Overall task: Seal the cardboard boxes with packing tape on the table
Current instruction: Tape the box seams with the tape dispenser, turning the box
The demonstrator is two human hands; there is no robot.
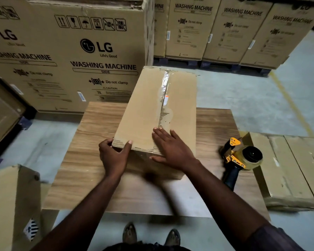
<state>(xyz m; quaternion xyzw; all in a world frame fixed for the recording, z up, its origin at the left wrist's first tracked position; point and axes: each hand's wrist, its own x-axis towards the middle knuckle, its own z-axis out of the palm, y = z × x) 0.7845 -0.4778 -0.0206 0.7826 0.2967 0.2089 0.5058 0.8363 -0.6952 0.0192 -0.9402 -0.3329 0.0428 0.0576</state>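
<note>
A long brown cardboard box [143, 109] lies on the wooden table [91, 160], its top seam covered by a strip of clear tape [164, 95]. My left hand [113, 156] grips the box's near left corner, thumb on top and fingers round the edge. My right hand [172, 151] lies flat on the near end of the seam, fingers straight and pressing down. A yellow and black tape dispenser [240, 160] with a roll of packing tape lies on the table's right edge, apart from both hands.
A flat cardboard box [294, 169] lies right of the table. Another carton [13, 205] stands at the lower left. Large washing machine cartons [67, 51] form a wall behind, with more [234, 31] on pallets at the back right. My shoes [150, 234] show below the table's near edge.
</note>
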